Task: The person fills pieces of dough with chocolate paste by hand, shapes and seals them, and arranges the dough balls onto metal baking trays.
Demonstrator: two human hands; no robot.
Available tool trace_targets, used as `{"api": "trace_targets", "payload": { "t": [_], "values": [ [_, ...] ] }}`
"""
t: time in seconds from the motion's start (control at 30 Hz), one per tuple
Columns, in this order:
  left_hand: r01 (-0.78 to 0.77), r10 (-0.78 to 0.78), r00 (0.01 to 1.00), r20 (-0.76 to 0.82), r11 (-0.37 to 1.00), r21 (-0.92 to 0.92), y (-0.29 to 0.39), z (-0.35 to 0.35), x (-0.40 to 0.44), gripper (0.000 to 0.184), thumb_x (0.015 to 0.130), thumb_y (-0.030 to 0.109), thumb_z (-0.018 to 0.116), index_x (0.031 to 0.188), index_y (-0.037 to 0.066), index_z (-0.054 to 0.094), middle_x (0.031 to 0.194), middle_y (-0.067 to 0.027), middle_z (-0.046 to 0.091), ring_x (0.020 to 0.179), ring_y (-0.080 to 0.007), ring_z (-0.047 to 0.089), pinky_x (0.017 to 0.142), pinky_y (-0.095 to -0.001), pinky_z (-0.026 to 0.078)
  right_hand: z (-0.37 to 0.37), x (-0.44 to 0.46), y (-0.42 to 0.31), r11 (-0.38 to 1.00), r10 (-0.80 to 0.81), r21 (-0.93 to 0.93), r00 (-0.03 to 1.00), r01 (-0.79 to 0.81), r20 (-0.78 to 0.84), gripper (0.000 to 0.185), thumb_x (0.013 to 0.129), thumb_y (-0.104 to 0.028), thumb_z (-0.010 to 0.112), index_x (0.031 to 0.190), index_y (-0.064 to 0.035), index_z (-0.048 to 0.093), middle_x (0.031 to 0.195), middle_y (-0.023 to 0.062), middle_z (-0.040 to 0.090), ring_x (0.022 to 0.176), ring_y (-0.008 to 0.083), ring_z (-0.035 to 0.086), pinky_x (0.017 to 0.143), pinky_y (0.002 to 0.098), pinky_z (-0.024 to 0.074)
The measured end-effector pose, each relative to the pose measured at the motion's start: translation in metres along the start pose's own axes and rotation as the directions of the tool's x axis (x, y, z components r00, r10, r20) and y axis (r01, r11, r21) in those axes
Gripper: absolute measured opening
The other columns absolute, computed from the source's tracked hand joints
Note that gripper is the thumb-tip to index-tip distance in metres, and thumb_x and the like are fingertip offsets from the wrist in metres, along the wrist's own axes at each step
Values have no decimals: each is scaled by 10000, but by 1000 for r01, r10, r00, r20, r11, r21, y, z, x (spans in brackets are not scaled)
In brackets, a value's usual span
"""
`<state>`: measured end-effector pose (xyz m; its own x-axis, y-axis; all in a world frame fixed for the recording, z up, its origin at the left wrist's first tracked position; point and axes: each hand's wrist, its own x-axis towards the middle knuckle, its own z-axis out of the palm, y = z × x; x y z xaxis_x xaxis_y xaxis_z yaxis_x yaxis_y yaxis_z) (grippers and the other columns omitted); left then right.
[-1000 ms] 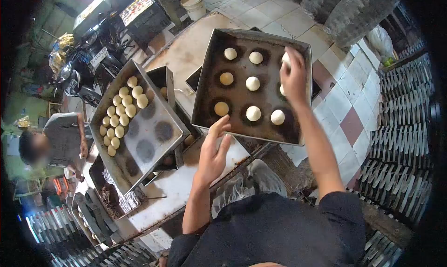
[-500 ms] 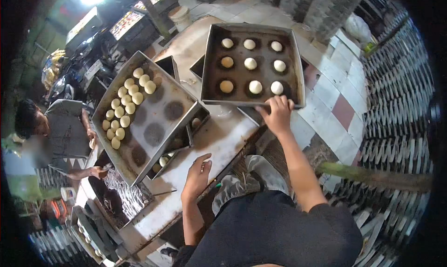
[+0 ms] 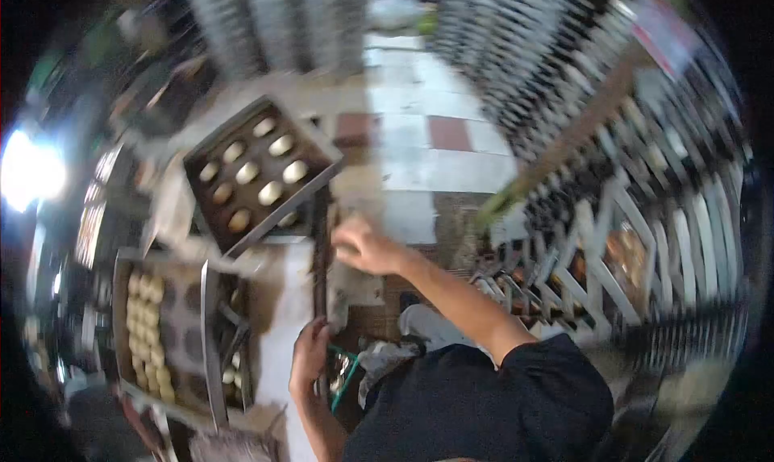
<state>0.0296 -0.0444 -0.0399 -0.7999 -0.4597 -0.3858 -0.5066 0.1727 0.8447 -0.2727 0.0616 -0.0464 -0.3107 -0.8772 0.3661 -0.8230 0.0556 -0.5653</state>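
Blurred by motion, my right hand [image 3: 363, 246] is over the table's front edge, apart from the square metal tray [image 3: 211, 218]; I cannot make out its fingers. Pale round dough balls [image 3: 247, 172] sit spaced in rows in that tray. My left hand [image 3: 309, 355] is low at the table's edge, its fingers loosely bent and apparently holding nothing; whether it touches the edge I cannot tell. Left of it, a second tray [image 3: 181, 393] holds close-set dough balls [image 3: 145, 333] along one side, with dark round marks on its bare part. Further dough balls [image 3: 232, 373] show under its raised rim.
The pale tabletop [image 3: 278, 301] runs between the trays and me. At the lower left is another person [image 3: 97, 409], blurred. Tall stacks of metal trays [image 3: 556, 67] stand on the right, and a tiled floor [image 3: 407, 160] lies beyond the table. A green-edged item [image 3: 343, 373] is beside my left hand.
My view has swung to the right, so the trays now appear further left. My right hand has come off the rim of the spaced-dough tray. My left hand is now at the table's edge.
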Motion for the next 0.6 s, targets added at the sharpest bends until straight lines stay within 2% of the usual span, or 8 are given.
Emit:
{"api": "trace_targets", "payload": {
  "t": [0.1, 0.17, 0.3, 0.33, 0.4, 0.47, 0.5, 0.6],
  "values": [
    [-46, 32, 995, 99, 989, 142, 9, 13, 13, 407, 1058, 237, 561, 1348, -41, 623, 1312, -243, 677, 1245, -346, 645, 1041, -405, 491, -122, -88, 12, 952, 306, -107, 910, -287, 281, 263, 948, -256, 724, 1113, -52, 747, 1191, 127, 704, 1214, 311, 603, 1083, 490, 460],
    [-31, 2, 988, 157, 982, 185, -15, 25, 34, 418, 1057, 248, 554, 1356, -38, 619, 1324, -243, 672, 1231, -348, 654, 1043, -410, 489, -218, -165, 58, 777, 590, -234, 806, -585, -54, 311, 957, -236, 697, 1174, -16, 733, 1195, 209, 714, 1155, 353, 666, 1018, 486, 528],
    [-268, 117, 947, 298, 801, 535, 28, 51, 64, 430, 1045, 297, 559, 1308, -35, 638, 1266, -270, 688, 1178, -405, 670, 985, -463, 519, -450, -288, -8, 558, 477, -210, 517, -803, -711, 230, 946, -178, 703, 1098, -7, 718, 1062, 207, 715, 1024, 383, 684, 881, 465, 536],
    [-150, -23, 960, 280, 801, 580, 51, 67, 76, 441, 989, 297, 626, 1231, -65, 695, 1105, -238, 746, 1049, -362, 713, 945, -409, 517, -498, -336, -8, 513, 270, -401, 586, -759, -764, 229, 950, -194, 701, 1096, -18, 717, 1066, 211, 715, 1024, 391, 682, 880, 463, 537],
    [-79, -59, 974, 219, 816, 572, 116, 101, 71, 518, 1003, 337, 613, 1343, -54, 620, 1073, -236, 751, 1020, -355, 724, 922, -433, 530, -571, -398, -62, 283, 252, -330, 402, -900, -880, 241, 955, -200, 688, 1123, -29, 721, 1126, 234, 713, 1074, 407, 678, 913, 465, 536],
    [-304, 171, 946, 276, 763, 570, 92, 136, 110, 597, 1038, 346, 579, 1492, -25, 470, 1110, -238, 736, 1031, -350, 718, 895, -430, 538, -645, -474, -85, 126, 136, -312, 327, -942, -935, 252, 950, -192, 683, 1141, -33, 724, 1160, 249, 708, 1107, 419, 670, 942, 478, 531],
    [-439, 71, 829, 555, 698, 565, 45, 141, 167, 651, 1105, 372, 513, 1675, 243, 228, 1698, -50, 331, 1573, -220, 282, 1316, -389, 102, -683, -512, -92, 20, 39, -330, 330, -944, -943, 259, 943, -188, 684, 1148, -34, 725, 1172, 256, 706, 1120, 424, 666, 956, 488, 528],
    [-563, 171, 715, 678, 716, 413, 57, 251, 195, 635, 1109, 420, 479, 1665, 209, 258, 1662, -49, 377, 1510, -232, 363, 1258, -388, 224, -790, -622, -105, -116, -115, -260, 273, -959, -955, 272, 937, -188, 684, 1153, -27, 720, 1173, 273, 693, 1089, 457, 660, 972, 505, 522]
  ]
}}
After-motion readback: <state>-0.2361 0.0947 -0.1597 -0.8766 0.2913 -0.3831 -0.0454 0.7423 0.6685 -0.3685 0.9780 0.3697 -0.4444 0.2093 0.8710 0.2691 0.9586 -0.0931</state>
